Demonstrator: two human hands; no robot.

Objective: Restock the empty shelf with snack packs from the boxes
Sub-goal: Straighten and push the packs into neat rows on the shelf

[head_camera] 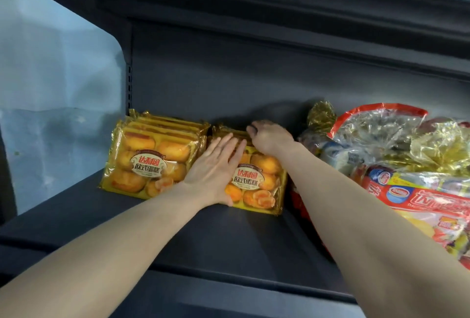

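Two rows of yellow cake packs stand upright on the dark shelf [216, 236]. The left row [150, 160] holds several packs leaning against the back corner. My left hand [216, 167] presses flat, fingers straight, against the front of the right row's front pack [256, 183]. My right hand [269, 137] reaches over the top of that same row, its fingers curled round the packs' upper edges. How many packs stand behind the front one is hidden by my hands.
Large clear bags of red, gold and white wrapped snacks [396, 155] fill the shelf's right side, close to my right forearm. A pale blue wall [56, 76] lies beyond the shelf's left end. Another shelf [254, 0] hangs overhead.
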